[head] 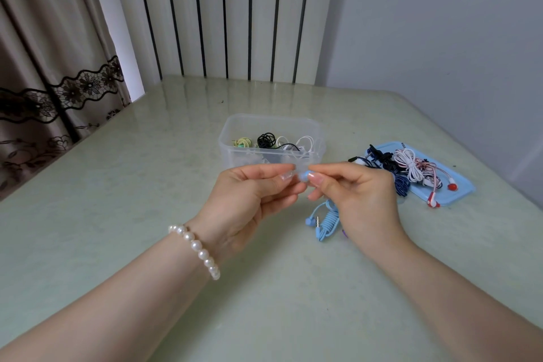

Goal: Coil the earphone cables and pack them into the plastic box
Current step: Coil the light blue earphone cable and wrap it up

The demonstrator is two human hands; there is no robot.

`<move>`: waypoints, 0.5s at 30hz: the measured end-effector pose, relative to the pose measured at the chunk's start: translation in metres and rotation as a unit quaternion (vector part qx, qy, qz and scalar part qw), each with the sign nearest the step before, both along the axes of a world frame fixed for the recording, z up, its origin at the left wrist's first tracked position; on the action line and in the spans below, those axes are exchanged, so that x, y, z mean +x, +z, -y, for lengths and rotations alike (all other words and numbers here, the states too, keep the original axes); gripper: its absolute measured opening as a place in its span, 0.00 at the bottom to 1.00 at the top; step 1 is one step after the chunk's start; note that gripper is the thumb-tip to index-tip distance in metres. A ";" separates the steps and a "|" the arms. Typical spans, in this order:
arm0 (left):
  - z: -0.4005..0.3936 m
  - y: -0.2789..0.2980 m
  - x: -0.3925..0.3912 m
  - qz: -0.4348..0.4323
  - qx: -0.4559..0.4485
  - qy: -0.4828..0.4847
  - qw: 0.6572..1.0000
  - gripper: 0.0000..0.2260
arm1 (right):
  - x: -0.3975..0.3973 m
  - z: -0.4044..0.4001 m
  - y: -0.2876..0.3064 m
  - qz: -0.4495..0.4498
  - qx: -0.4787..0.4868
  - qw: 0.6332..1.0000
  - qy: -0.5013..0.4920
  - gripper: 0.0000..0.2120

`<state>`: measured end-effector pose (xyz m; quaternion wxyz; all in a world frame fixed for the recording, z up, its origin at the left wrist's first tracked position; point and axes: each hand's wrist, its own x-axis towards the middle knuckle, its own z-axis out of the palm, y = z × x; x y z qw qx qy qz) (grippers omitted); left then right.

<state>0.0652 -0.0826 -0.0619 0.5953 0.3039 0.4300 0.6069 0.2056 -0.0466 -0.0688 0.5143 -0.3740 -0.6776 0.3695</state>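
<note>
Blue earphone cable, already coiled, hangs from both hands, left hand and right hand pinching its earbud before the plastic box holding several coils, while more bundles await on the lid.

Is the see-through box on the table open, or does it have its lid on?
Open. The plastic box has no lid on top, and coiled earphones show over its rim. The blue lid lies beside it.

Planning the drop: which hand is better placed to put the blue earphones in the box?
Right hand: the coiled blue earphones hang from it; the left hand only pinches the earbud. Box lies just ahead.
</note>
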 end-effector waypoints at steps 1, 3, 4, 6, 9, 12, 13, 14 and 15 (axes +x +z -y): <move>-0.002 -0.001 -0.001 -0.009 -0.001 0.004 1.000 0.05 | 0.001 0.000 0.003 -0.016 -0.049 0.998 0.019 0.09; -0.003 -0.003 -0.002 -0.020 -0.003 0.008 1.000 0.05 | 0.003 0.001 0.007 -0.033 -0.120 0.992 0.033 0.05; -0.003 -0.004 -0.001 -0.023 -0.003 0.007 1.000 0.05 | 0.004 0.002 0.008 -0.044 -0.140 0.989 0.035 0.04; -0.003 -0.005 -0.001 -0.027 0.003 0.001 1.000 0.04 | 0.005 0.002 0.009 -0.062 -0.155 0.985 0.043 0.04; -0.002 -0.005 0.000 -0.046 0.020 -0.009 0.999 0.06 | 0.005 0.003 0.010 -0.059 -0.164 0.983 0.051 0.04; -0.002 -0.006 0.001 -0.066 0.026 -0.012 0.997 0.09 | 0.005 0.004 0.011 -0.053 -0.175 0.982 0.049 0.04; -0.003 -0.007 0.001 -0.072 0.027 -0.013 0.997 0.09 | 0.005 0.005 0.012 -0.051 -0.178 0.981 0.049 0.05; -0.003 -0.007 0.000 -0.078 0.028 -0.016 0.996 0.09 | 0.005 0.006 0.012 -0.046 -0.180 0.981 0.048 0.05; -0.003 -0.007 0.000 -0.085 0.029 -0.018 0.996 0.08 | 0.004 0.006 0.012 -0.040 -0.180 0.982 0.046 0.05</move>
